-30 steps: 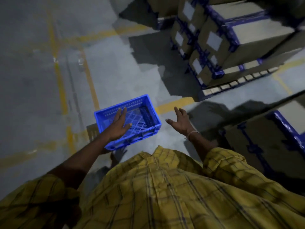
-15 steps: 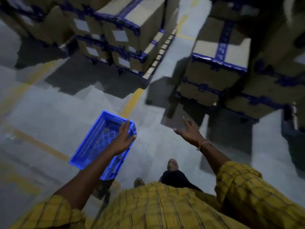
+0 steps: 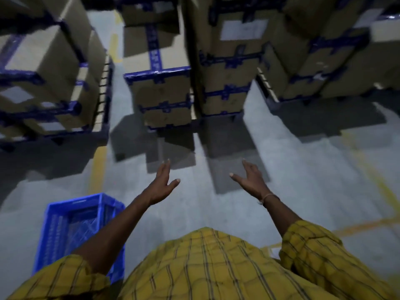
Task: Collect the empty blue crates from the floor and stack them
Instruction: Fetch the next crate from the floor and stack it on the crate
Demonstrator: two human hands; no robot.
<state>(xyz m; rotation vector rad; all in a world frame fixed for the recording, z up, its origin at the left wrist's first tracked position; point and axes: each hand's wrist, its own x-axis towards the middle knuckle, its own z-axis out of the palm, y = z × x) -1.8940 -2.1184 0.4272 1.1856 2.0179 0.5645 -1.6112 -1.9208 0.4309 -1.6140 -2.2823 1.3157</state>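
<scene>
**Blue crate on the floor, both hands free**

Blue plastic crate down on the grey concrete floor, at the lower left, upright, with holes in its walls and nothing seen inside. Partly hidden by the left forearm, which crosses over its right side. Apart from both hands.

Left hand up in the air ahead of the crate, fingers straight and loose, thumb out, holding nothing. Right hand out in front too, fingers spread and relaxed, holding nothing. Thin band on the right wrist. Yellow checked shirt with rolled sleeves at the bottom.

Stacks of brown cardboard boxes ahead, sealed with dark blue tape. Some print on the tape, too blurred to read. White labels stuck on a few boxes, writing also too blurred to read. No brand name to make out. Boxes sitting on dark pallets, with dark shadows on the floor in front.

Yellow painted lines on the floor, one running between the box stacks on the left, more at the right.
</scene>
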